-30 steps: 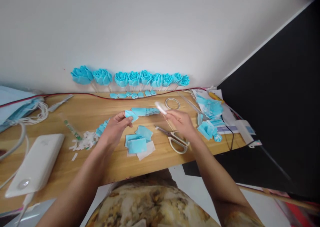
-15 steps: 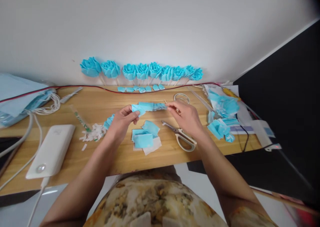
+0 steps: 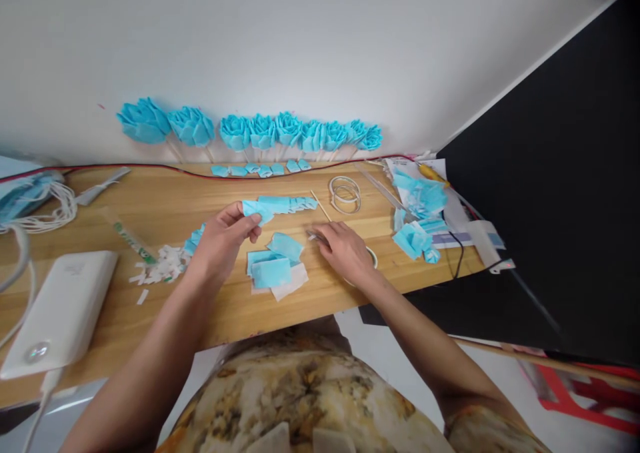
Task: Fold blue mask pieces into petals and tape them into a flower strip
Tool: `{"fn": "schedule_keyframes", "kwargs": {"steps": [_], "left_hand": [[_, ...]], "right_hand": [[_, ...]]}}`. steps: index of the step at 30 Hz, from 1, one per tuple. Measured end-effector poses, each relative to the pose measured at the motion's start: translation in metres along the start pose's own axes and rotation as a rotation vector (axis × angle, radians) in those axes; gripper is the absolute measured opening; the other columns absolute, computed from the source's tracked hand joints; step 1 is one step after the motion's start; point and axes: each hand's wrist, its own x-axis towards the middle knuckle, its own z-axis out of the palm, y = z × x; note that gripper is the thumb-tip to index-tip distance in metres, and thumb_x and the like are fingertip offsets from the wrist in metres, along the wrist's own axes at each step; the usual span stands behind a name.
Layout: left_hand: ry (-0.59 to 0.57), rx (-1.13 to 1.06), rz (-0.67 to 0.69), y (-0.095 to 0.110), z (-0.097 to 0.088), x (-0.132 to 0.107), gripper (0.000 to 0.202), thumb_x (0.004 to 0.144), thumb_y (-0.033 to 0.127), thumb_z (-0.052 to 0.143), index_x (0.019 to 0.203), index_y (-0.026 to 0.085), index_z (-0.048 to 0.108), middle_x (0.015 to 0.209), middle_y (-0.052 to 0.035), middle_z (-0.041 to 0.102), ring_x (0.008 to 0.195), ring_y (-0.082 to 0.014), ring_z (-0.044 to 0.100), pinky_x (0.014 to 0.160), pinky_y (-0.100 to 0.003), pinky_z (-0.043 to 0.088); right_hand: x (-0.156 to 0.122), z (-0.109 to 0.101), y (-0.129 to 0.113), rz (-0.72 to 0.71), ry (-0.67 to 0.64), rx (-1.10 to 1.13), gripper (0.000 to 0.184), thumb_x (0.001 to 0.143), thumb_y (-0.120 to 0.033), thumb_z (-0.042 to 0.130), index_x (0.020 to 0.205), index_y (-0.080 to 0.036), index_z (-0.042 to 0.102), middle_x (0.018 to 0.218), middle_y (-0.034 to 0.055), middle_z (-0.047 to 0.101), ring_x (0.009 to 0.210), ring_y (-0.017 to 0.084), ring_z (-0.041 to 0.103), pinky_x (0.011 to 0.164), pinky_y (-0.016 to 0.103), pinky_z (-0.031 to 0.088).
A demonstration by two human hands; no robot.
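In my left hand [image 3: 227,236] a folded light-blue strip [image 3: 257,210] is pinched between thumb and fingers; its pleated part [image 3: 295,204] stretches to the right. My right hand [image 3: 345,250] is curled down over a pair of scissors [image 3: 374,258] on the table. The blades poke out by its fingertips, one pale handle loop shows behind, and the rest is hidden. Just above that hand is a thin wooden stick [image 3: 320,205]. Between my hands lie loose blue and white rectangular pieces [image 3: 271,273].
Several blue fabric-like flowers on sticks [image 3: 263,132] lean on the wall, with small blue pieces [image 3: 265,171] before them. Tape rolls [image 3: 345,194] and blue scraps [image 3: 415,240] lie right. White cuttings [image 3: 165,265] and a white power bank [image 3: 65,313] with cable are left.
My right hand has let go of the strip's right end and come down onto the scissors. My left hand still holds the strip. The view has shifted right.
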Motion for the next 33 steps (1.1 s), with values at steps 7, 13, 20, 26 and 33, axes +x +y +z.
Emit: {"fn": "schedule_keyframes", "kwargs": {"steps": [7, 13, 20, 26, 33], "left_hand": [[-0.004, 0.0, 0.016, -0.003, -0.001, 0.0, 0.013, 0.068, 0.023, 0.077, 0.067, 0.017, 0.065, 0.058, 0.0016, 0.06, 0.056, -0.0102, 0.051, 0.056, -0.024, 0.04], [-0.016, -0.013, 0.023, -0.001, 0.0, -0.001, 0.014, 0.067, 0.023, 0.077, 0.067, 0.017, 0.065, 0.059, 0.0014, 0.06, 0.056, -0.0103, 0.051, 0.054, -0.023, 0.041], [-0.023, 0.0, 0.018, -0.002, 0.001, 0.0, 0.016, 0.066, 0.024, 0.077, 0.066, 0.017, 0.063, 0.058, 0.0015, 0.06, 0.054, -0.01, 0.05, 0.053, -0.023, 0.041], [-0.016, 0.011, 0.012, -0.003, 0.001, 0.0, 0.016, 0.066, 0.025, 0.077, 0.066, 0.017, 0.063, 0.058, 0.0019, 0.06, 0.054, -0.0097, 0.05, 0.054, -0.023, 0.041], [-0.024, 0.013, 0.019, -0.004, 0.002, 0.002, 0.017, 0.066, 0.024, 0.077, 0.065, 0.017, 0.062, 0.057, 0.0016, 0.06, 0.054, -0.0099, 0.05, 0.053, -0.023, 0.041]], "right_hand": [[-0.001, 0.007, 0.005, 0.039, 0.031, 0.033, 0.03, 0.09, -0.011, 0.057, 0.117, -0.019, 0.066, 0.111, 0.01, 0.071, 0.105, 0.027, 0.062, 0.09, 0.04, 0.05], [0.005, -0.006, 0.015, -0.051, -0.073, 0.145, 0.025, 0.098, -0.022, 0.054, 0.118, -0.024, 0.069, 0.113, 0.0065, 0.07, 0.108, 0.023, 0.062, 0.089, 0.035, 0.049], [0.019, -0.018, 0.006, -0.215, -0.191, -0.138, 0.021, 0.099, -0.018, 0.053, 0.102, -0.021, 0.074, 0.102, 0.007, 0.071, 0.098, 0.021, 0.061, 0.071, 0.03, 0.042], [0.035, -0.026, -0.005, -0.311, -0.328, -0.323, 0.017, 0.096, -0.011, 0.055, 0.092, -0.015, 0.071, 0.094, 0.009, 0.067, 0.094, 0.022, 0.059, 0.066, 0.03, 0.039], [0.061, -0.043, -0.017, -0.32, -0.501, -0.331, 0.024, 0.097, -0.008, 0.047, 0.091, -0.012, 0.07, 0.101, 0.0129, 0.069, 0.098, 0.024, 0.062, 0.069, 0.031, 0.042]]}}
